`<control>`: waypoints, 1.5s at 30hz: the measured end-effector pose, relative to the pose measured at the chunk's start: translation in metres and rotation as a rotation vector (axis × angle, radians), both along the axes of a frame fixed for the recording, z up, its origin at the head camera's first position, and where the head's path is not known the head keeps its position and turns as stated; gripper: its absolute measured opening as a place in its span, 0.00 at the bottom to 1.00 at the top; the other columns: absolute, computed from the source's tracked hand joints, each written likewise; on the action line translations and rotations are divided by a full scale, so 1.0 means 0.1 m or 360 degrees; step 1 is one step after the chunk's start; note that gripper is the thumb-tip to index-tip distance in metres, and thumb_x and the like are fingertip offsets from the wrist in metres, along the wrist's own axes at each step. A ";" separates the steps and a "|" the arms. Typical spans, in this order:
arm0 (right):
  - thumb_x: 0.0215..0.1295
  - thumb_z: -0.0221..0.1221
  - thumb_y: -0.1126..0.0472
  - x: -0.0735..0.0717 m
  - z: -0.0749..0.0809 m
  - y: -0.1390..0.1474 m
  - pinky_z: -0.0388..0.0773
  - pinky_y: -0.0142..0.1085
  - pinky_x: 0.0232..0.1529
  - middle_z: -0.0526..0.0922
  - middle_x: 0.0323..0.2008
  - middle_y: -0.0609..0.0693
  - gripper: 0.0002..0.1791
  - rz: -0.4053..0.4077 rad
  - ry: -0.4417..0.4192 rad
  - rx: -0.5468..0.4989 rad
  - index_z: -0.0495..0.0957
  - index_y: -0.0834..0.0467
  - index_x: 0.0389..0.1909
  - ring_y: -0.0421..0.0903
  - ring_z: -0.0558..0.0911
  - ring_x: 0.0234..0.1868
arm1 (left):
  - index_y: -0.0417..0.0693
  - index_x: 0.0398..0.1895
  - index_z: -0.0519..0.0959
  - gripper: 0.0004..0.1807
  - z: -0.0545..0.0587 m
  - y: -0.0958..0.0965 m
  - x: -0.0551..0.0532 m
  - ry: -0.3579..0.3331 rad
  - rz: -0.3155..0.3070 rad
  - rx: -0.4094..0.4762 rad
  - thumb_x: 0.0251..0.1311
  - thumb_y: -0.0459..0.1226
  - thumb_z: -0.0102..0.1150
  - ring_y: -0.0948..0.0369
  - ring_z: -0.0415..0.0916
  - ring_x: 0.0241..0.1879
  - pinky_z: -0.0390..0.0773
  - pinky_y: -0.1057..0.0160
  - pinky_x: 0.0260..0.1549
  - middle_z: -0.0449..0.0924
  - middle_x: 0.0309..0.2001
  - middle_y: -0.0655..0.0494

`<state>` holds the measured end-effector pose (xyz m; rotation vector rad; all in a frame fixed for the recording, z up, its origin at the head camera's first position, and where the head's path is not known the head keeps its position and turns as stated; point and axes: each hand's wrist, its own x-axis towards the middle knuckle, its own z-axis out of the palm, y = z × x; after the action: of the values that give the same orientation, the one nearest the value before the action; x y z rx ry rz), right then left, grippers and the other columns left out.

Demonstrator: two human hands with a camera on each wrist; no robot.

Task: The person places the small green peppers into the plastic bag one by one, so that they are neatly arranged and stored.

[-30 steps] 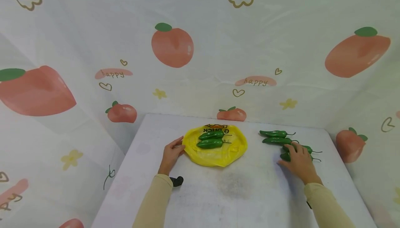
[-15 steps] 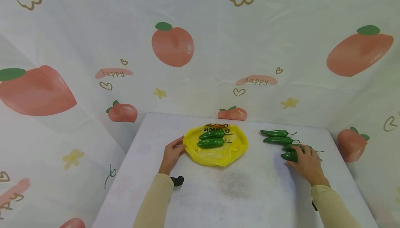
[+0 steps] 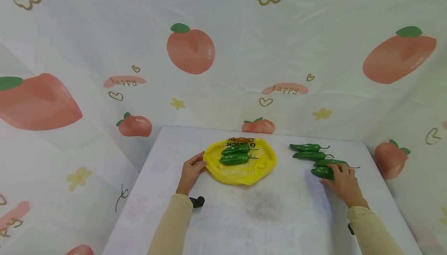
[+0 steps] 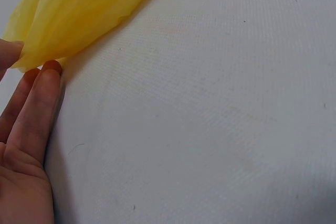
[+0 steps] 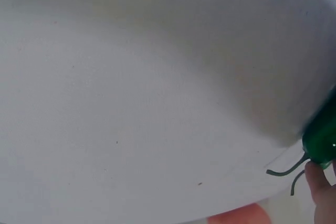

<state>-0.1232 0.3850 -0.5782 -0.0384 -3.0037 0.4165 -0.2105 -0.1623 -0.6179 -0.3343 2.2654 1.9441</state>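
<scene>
1. A yellow plastic bag (image 3: 241, 177) lies spread in a rounded shape on the white counter (image 3: 237, 231). Two green peppers (image 3: 234, 159) rest side by side within its outline, stems to the right. Whether they sit inside the bag or only on its film, I cannot tell.
2. The left hand (image 3: 190, 171) has a light grip on the bag's left edge: the thumb lies on the film, the fingertips beneath.
3. On the right of the counter, apart from the bag, four more peppers lie in a slanting row. The right hand (image 3: 345, 185) has its grip around the nearest pepper (image 3: 321, 172), thumb in front, fingers over the top; the third pepper (image 3: 330, 163) lies just behind it.
4. Print on the bag runs mirrored and seems to spell "G.DUCK", under an orange mark; the upper pepper covers part of it. Smaller marks beside the stems are too small to read.
5. The printed curtain (image 3: 227, 103) behind reads "happy" on pink strokes.
6. The hand hides the nearest pepper's stem end in the head view. The right wrist view cuts off the peppers at its edge, showing two stems.
</scene>
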 end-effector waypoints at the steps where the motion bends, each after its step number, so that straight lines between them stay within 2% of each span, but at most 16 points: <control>1: 0.58 0.72 0.54 0.00 -0.01 0.00 0.72 0.73 0.44 0.65 0.58 0.77 0.37 0.0004 0.0012 0.0010 0.68 0.67 0.62 0.78 0.65 0.55 | 0.66 0.65 0.79 0.24 0.00 0.00 0.00 0.0000 0.0000 -0.0003 0.66 0.40 0.65 0.58 0.83 0.50 0.87 0.66 0.49 0.79 0.61 0.52; 7: 0.60 0.70 0.57 0.00 -0.04 0.02 0.72 0.70 0.44 0.68 0.54 0.76 0.32 -0.0009 0.0012 0.0042 0.69 0.67 0.60 0.75 0.67 0.51 | 0.66 0.65 0.79 0.24 0.00 0.00 0.01 0.0004 -0.0010 0.0026 0.66 0.39 0.65 0.59 0.83 0.50 0.87 0.66 0.48 0.79 0.61 0.52; 11: 0.60 0.69 0.58 0.00 -0.02 0.02 0.72 0.70 0.44 0.68 0.54 0.77 0.32 -0.0039 -0.0037 0.0034 0.69 0.68 0.59 0.76 0.67 0.51 | 0.67 0.65 0.79 0.24 0.01 0.00 0.02 0.0014 -0.0013 0.0029 0.66 0.39 0.65 0.59 0.83 0.51 0.87 0.66 0.48 0.79 0.60 0.52; 17: 0.59 0.70 0.59 -0.01 0.00 -0.02 0.74 0.71 0.44 0.69 0.52 0.79 0.32 -0.0019 -0.0043 0.0013 0.69 0.69 0.58 0.77 0.72 0.50 | 0.65 0.66 0.78 0.25 0.01 -0.01 0.02 0.0031 -0.0009 0.0017 0.66 0.39 0.65 0.58 0.83 0.51 0.87 0.67 0.48 0.79 0.61 0.50; 24: 0.62 0.68 0.59 -0.03 0.02 -0.03 0.72 0.72 0.49 0.72 0.55 0.81 0.32 -0.0076 -0.0204 0.0045 0.68 0.70 0.61 0.77 0.71 0.53 | 0.64 0.67 0.78 0.25 0.00 0.00 0.01 0.0037 -0.0008 0.0004 0.66 0.39 0.65 0.58 0.83 0.51 0.87 0.67 0.47 0.78 0.62 0.49; 27: 0.63 0.67 0.58 -0.03 0.02 -0.04 0.71 0.72 0.53 0.72 0.57 0.80 0.33 -0.0082 -0.0224 0.0019 0.67 0.71 0.62 0.77 0.70 0.54 | 0.65 0.66 0.78 0.25 0.00 0.00 0.00 0.0022 -0.0004 0.0012 0.66 0.39 0.65 0.58 0.83 0.50 0.87 0.67 0.48 0.79 0.62 0.50; 34: 0.63 0.68 0.58 -0.04 0.01 -0.09 0.70 0.71 0.55 0.72 0.57 0.79 0.32 -0.0018 -0.0056 -0.0043 0.69 0.71 0.62 0.75 0.70 0.54 | 0.68 0.65 0.79 0.25 0.03 0.00 0.01 -0.0027 -0.0003 0.0000 0.66 0.40 0.65 0.57 0.82 0.52 0.86 0.65 0.50 0.79 0.62 0.52; 40: 0.60 0.70 0.60 -0.09 0.03 -0.18 0.71 0.68 0.54 0.75 0.55 0.77 0.31 0.0033 0.0131 -0.0099 0.72 0.71 0.60 0.73 0.72 0.54 | 0.68 0.66 0.78 0.25 0.00 0.00 0.00 -0.0013 0.0002 -0.0010 0.65 0.40 0.66 0.58 0.82 0.51 0.87 0.67 0.48 0.79 0.61 0.52; 45: 0.59 0.71 0.60 -0.13 0.05 -0.24 0.72 0.68 0.52 0.78 0.54 0.75 0.31 0.0099 0.0220 -0.0111 0.74 0.69 0.60 0.73 0.74 0.52 | 0.67 0.66 0.78 0.26 0.00 0.00 0.01 0.0003 0.0005 -0.0003 0.65 0.40 0.66 0.58 0.82 0.51 0.87 0.67 0.48 0.79 0.61 0.50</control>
<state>-0.1365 0.3614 -0.5727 0.0749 -2.8594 0.5078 -0.2099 -0.1623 -0.6180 -0.3365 2.2696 1.9447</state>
